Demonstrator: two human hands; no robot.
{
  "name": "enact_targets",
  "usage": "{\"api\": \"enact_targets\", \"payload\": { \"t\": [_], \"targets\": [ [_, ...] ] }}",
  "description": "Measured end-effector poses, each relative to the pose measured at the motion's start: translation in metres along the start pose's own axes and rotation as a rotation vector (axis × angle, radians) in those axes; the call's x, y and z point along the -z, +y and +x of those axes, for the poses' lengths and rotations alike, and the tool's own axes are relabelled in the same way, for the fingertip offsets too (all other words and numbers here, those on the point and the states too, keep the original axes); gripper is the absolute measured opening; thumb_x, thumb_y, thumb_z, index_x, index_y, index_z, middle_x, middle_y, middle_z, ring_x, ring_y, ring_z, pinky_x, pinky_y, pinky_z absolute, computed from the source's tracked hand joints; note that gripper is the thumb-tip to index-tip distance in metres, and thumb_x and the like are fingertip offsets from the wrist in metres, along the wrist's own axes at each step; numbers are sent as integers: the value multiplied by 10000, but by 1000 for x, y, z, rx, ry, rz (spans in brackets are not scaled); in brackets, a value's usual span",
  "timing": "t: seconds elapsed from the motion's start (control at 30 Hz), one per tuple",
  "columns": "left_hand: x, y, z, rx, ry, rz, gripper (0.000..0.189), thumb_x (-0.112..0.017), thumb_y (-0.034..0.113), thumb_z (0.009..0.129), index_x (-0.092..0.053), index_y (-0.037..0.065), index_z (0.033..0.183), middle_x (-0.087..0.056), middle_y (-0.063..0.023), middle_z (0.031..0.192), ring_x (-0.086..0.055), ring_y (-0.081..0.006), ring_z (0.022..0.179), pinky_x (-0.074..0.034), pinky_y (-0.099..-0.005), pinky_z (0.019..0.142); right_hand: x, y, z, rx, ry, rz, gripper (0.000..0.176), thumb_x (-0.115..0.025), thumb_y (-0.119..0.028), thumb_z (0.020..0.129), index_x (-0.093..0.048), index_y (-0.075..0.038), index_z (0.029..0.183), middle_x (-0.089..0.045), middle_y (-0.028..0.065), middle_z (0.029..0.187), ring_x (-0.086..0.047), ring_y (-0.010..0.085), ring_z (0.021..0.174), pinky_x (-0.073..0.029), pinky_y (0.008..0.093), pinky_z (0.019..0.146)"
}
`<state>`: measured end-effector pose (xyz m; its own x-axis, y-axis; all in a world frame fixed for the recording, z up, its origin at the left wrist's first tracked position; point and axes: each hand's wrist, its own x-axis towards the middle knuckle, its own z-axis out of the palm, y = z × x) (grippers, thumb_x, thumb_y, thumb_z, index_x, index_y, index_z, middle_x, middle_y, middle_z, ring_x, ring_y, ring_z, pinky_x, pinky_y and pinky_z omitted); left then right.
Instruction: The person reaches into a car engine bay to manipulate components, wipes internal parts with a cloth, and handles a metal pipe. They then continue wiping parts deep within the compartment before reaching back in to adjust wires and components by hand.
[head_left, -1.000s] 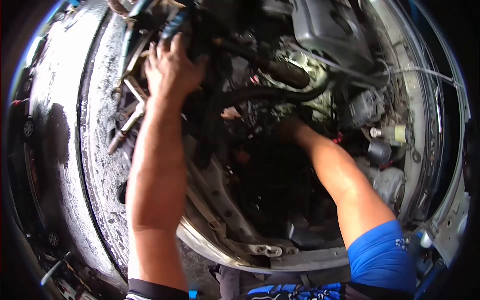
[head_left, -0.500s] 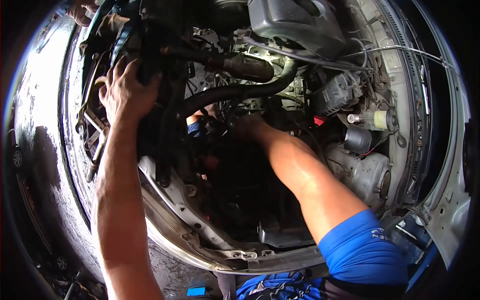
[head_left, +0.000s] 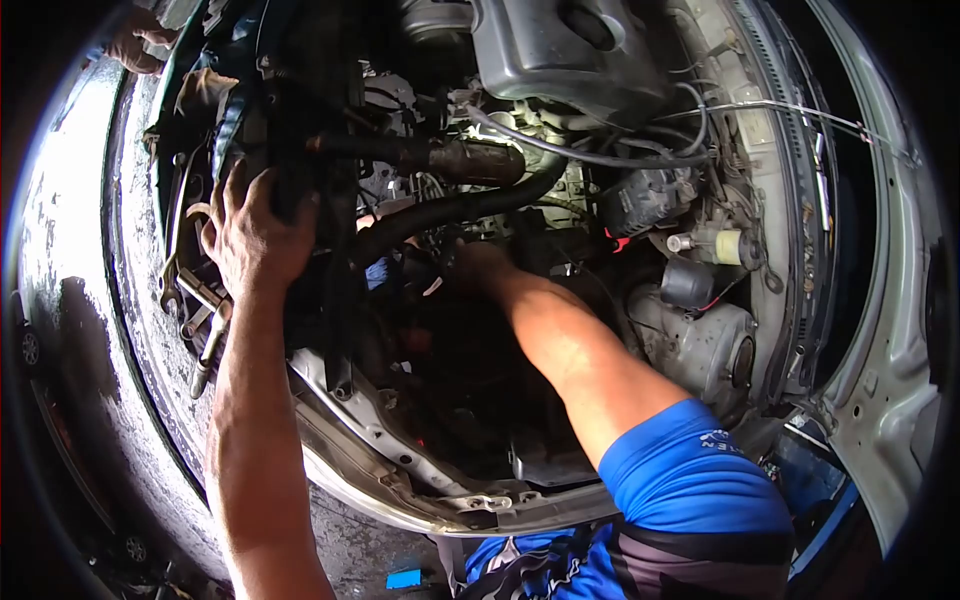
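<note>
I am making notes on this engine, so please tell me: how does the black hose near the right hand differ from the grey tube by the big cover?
Thickness: the black hose is clearly thicker than the grey tube.
Colour: the black hose is dark, while the grey tube is paler.
Place: the black hose passes close to the right hand; the grey tube runs nearer the big cover.
Both are long and curved.

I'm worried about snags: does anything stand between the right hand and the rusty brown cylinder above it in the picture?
Yes: a thick, curved black hose runs between the right hand and the rusty brown cylinder in this view; I cannot judge its depth.
</note>
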<state>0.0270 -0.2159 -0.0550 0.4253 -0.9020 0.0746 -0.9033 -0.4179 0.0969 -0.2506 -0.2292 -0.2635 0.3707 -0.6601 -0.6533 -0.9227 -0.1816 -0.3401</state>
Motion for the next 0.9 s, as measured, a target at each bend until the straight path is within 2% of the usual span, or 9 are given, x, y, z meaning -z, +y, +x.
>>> {"api": "enact_targets", "payload": {
  "t": [0.07, 0.3, 0.4, 0.5, 0.7, 0.77, 0.8, 0.87, 0.9],
  "targets": [
    [0, -3, -2, -23, 1, -9, 605, -716, 513, 798, -630, 216, 1317, -428, -90, 1538, -337, -296, 1449, -258, -566, 1148, 33, -22, -25, 97, -54, -54, 519, -236, -299, 1067, -636, 18, 1164, -691, 255, 1116, -656, 417, 1077, -507, 515, 954],
    [1, -1, -2, -37, 22, 15, 600, -716, 502, 800, -634, 200, 1311, -436, -111, 1525, -334, -304, 1444, -266, -577, 1137, 8, -5, -8, 13, -84, -16, 507, -276, -320, 1057, -617, 28, 1199, -686, 258, 1131, -652, 422, 1086, -517, 507, 949],
    [-1, -3, -1, -26, 0, 15, 603, -720, 503, 799, -633, 207, 1317, -424, -104, 1536, -316, -296, 1457, -267, -572, 1135, 30, -24, -28, 158, -16, -65, 500, -326, -354, 1038, -615, 15, 1211, -687, 259, 1129, -657, 409, 1089, -526, 498, 937],
    [5, 0, -3, -21, -15, 0, 604, -716, 512, 802, -631, 214, 1321, -409, -98, 1548, -299, -289, 1469, -260, -570, 1139, 6, -6, 0, 10, -94, -114, 496, -362, -388, 1020, -617, -21, 1234, -680, 244, 1167, -648, 386, 1130, -526, 490, 942],
    [1, 0, -3, -25, -1, 36, 603, -729, 519, 800, -629, 222, 1314, -410, -69, 1548, -349, -278, 1450, -263, -552, 1157, 35, -18, -25, 143, -178, -91, 477, -356, -386, 1010, -645, -62, 1206, -697, 200, 1161, -658, 382, 1113, -524, 486, 941],
    [0, 3, 6, -25, 24, 59, 598, -726, 519, 803, -632, 218, 1311, -414, -65, 1545, -356, -277, 1445, -277, -551, 1149, -8, 5, 5, 6, 100, 61, 462, -377, -384, 1007, -671, -62, 1161, -712, 200, 1114, -667, 377, 1088, -514, 490, 952],
    [-1, 1, 5, -24, 27, 62, 599, -727, 516, 803, -631, 219, 1314, -414, -64, 1545, -358, -276, 1444, -281, -553, 1146, 0, 0, 3, 10, 89, 66, 462, -377, -384, 1007, -671, -62, 1161, -712, 200, 1114, -667, 377, 1088, -514, 490, 952],
    [-2, -2, -2, -37, 14, 62, 588, -730, 498, 806, -631, 221, 1315, -420, -61, 1541, -359, -272, 1441, -285, -566, 1137, 30, -16, -17, 99, -112, 58, 448, -407, -392, 1009, -684, -66, 1142, -713, 201, 1109, -661, 375, 1101, -505, 494, 962],
    [1, 0, -1, -43, 23, 56, 588, -730, 498, 806, -631, 221, 1315, -420, -61, 1541, -359, -272, 1441, -285, -566, 1137, 30, -14, -16, 96, -100, 56, 448, -407, -392, 1009, -684, -66, 1142, -713, 201, 1109, -661, 375, 1101, -505, 494, 962]
  ]
}}
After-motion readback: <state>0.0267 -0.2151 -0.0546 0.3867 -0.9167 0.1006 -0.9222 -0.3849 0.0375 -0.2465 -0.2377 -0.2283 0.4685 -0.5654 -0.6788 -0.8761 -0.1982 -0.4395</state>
